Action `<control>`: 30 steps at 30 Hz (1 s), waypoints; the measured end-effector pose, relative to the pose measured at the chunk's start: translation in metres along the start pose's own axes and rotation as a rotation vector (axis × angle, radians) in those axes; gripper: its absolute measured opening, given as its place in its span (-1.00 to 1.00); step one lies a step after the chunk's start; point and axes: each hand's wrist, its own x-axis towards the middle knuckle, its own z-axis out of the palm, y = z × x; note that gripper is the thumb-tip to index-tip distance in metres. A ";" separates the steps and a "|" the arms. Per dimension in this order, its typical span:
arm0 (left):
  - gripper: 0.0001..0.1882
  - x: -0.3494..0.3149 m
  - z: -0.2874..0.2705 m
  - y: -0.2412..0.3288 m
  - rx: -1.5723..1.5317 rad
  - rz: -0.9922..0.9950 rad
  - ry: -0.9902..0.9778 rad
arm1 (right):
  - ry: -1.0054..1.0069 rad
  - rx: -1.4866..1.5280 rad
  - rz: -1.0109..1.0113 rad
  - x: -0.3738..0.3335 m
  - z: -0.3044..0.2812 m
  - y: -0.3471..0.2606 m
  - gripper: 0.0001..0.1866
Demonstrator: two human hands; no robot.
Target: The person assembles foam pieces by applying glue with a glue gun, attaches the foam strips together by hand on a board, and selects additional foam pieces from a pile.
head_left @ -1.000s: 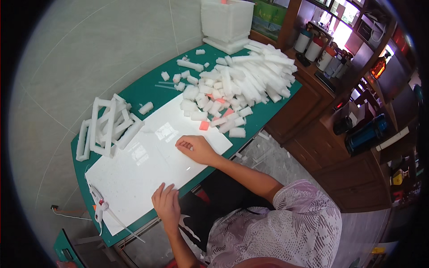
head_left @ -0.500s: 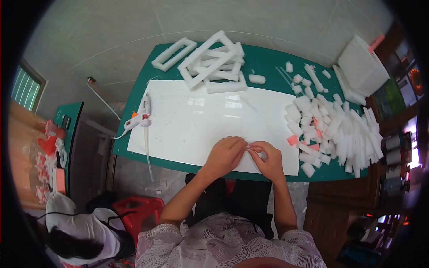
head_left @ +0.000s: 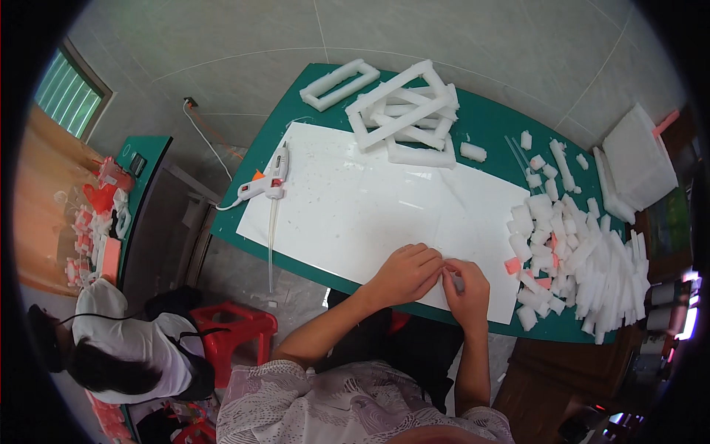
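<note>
Pale, purple-patterned fabric — the wearer's shirt [head_left: 325, 403] — fills the near edge, and just beyond it the hands come together! Well apart a second ago, they now meet fingertip to fingertip, so both are at work on a single spot. The left hand [head_left: 409, 274] is curled, fingers folded inward; the right hand [head_left: 468, 290] bends its thumb and fingers to meet it. Whether something small is pinched between them, I cannot tell; the fingers hide it.

Right beneath lies the smooth, glossy white sheet [head_left: 340, 200], flecked with crumbs and catching the light, over the near side of the green tabletop [head_left: 497, 129]. To its left sits a white glue gun [head_left: 276, 174], a translucent stick [head_left: 272, 237] trailing from it past the front edge. Over to the right, a heap of stubby foam blocks [head_left: 543, 209], rough and fluffy, with pink pieces [head_left: 512, 265] among them; beside those, long foam strips [head_left: 610, 277] fan out.

Farther back, rectangular foam frames [head_left: 421, 154] stack criss-cross — one narrow frame [head_left: 349, 92] lying apart on the left. Far right, a bulky white foam slab [head_left: 640, 159] stands near the grey wall [head_left: 444, 33].
</note>
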 end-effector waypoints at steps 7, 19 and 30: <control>-0.87 -0.006 -0.002 0.001 0.058 -0.053 -0.005 | -0.013 -0.183 -0.162 -0.002 0.008 -0.003 -0.89; -0.93 0.004 -0.014 0.000 -0.234 -0.217 -0.095 | 0.053 -0.371 -0.345 -0.003 0.013 0.005 -0.90; -0.97 -0.001 -0.010 0.002 -0.331 -0.372 -0.044 | 0.097 -0.145 -0.213 -0.012 0.010 0.003 -0.88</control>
